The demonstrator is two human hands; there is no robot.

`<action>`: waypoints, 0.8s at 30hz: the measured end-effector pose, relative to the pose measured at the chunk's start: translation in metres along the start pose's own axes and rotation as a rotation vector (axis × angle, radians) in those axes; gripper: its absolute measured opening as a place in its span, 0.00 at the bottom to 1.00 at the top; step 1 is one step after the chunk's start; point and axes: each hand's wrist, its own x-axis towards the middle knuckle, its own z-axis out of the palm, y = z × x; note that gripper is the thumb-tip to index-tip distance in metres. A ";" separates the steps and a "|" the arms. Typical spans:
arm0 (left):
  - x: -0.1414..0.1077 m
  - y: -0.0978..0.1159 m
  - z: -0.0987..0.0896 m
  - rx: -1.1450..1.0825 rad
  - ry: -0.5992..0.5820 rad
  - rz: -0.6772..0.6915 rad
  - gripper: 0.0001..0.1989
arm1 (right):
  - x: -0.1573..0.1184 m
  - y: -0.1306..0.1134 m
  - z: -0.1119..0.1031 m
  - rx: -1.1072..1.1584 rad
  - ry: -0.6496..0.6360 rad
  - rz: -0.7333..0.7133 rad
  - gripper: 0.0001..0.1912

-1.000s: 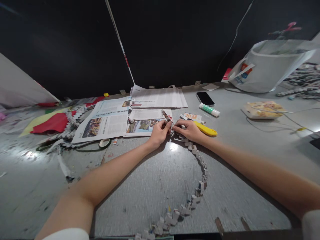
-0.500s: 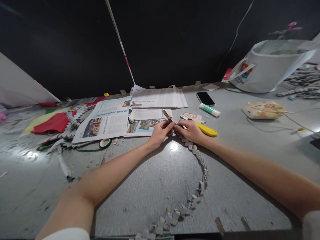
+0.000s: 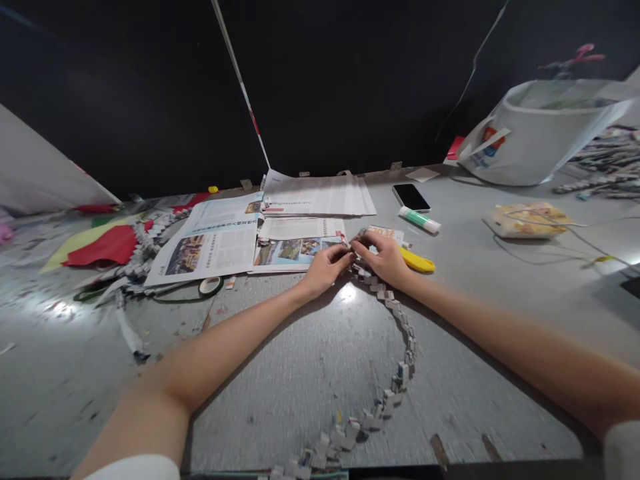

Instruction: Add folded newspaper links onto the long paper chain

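Note:
A chain of folded newspaper strips [image 3: 390, 300] curves over the grey table from its front edge up to my hands. My left hand [image 3: 324, 269] pinches the chain's far end between thumb and fingers. Beside it, my right hand [image 3: 384, 257] has its fingers closed on the same end, where a small dark strip shows. The exact folds between the fingertips are hidden. Partly under my right hand lies a yellow-handled utility knife [image 3: 417, 261]. Just behind the hands are a printed paper slip [image 3: 387, 233] and newspaper sheets [image 3: 290, 253].
A glue stick [image 3: 419, 219] and a phone [image 3: 411, 198] lie behind right. Farther right are a patterned pack with a cable [image 3: 527, 220] and a white bag [image 3: 545, 133]. At left are a newspaper [image 3: 215, 247], a tape roll [image 3: 211, 287] and red paper [image 3: 107, 247].
The dark strip that stood up between my hands has swung right, near my right fingers. My right hand has lifted and turned slightly; the chain on the table has stayed put.

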 end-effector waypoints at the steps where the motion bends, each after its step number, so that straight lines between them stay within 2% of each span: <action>1: 0.000 0.000 0.000 0.015 0.010 0.002 0.23 | 0.000 0.000 0.000 -0.002 -0.002 0.005 0.19; 4: 0.000 0.000 0.000 0.014 0.025 -0.010 0.23 | 0.000 0.000 0.000 0.013 -0.019 -0.005 0.22; 7: 0.000 0.001 0.000 -0.029 -0.011 -0.030 0.24 | 0.001 0.002 0.000 0.023 -0.031 0.008 0.23; 12: 0.000 0.001 0.000 -0.107 -0.062 -0.082 0.27 | 0.001 0.005 0.002 0.032 -0.030 0.024 0.21; 19: -0.001 0.000 0.000 -0.159 -0.084 -0.109 0.28 | 0.000 0.000 -0.002 -0.018 -0.155 -0.023 0.23; 24: -0.001 0.003 0.000 -0.154 -0.062 -0.097 0.29 | 0.001 -0.004 -0.004 -0.037 -0.196 -0.063 0.26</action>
